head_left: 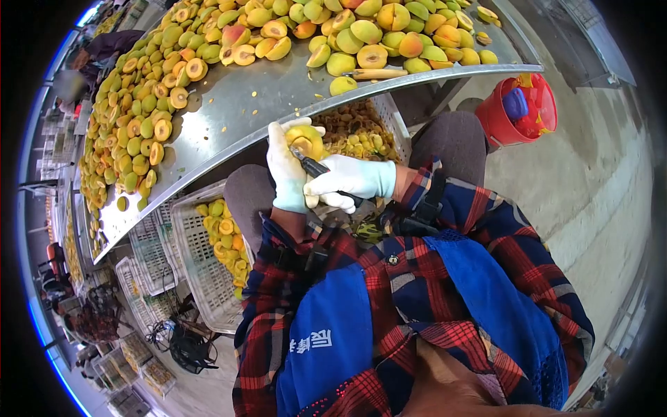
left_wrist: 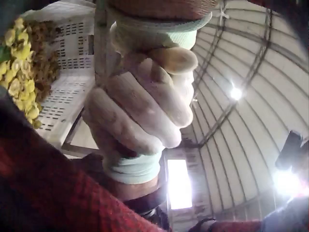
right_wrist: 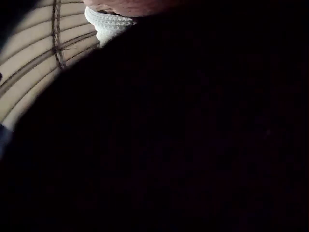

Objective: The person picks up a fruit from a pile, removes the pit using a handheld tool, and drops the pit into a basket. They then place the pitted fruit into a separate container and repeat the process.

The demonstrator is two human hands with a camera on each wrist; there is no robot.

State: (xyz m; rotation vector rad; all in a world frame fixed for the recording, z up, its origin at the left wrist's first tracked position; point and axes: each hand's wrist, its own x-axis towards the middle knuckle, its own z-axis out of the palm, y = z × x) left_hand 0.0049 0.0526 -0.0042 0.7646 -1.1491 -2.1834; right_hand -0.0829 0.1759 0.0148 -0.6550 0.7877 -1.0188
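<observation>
My left hand [head_left: 280, 165], in a white glove, holds a yellow-green stone fruit [head_left: 313, 142] with its cut face showing. My right hand [head_left: 358, 176], gloved too, grips a tool [head_left: 314, 167] with a black handle and a metal tip. The tip overlaps the middle of the cut fruit. In the left wrist view the gloved fingers [left_wrist: 140, 108] are curled, and the two hands overlap between their cuffs. The right wrist view is mostly dark; only a glove cuff [right_wrist: 112, 23] shows near its top.
Whole and halved fruit [head_left: 368, 35] cover much of the metal table [head_left: 243, 104]. Below its edge stands a crate of brown and yellow pieces [head_left: 361, 128]. A white crate [head_left: 198, 257] with fruit sits at my left, a red bucket [head_left: 490, 115] at right. A wooden-handled tool [head_left: 375, 74] lies on the table.
</observation>
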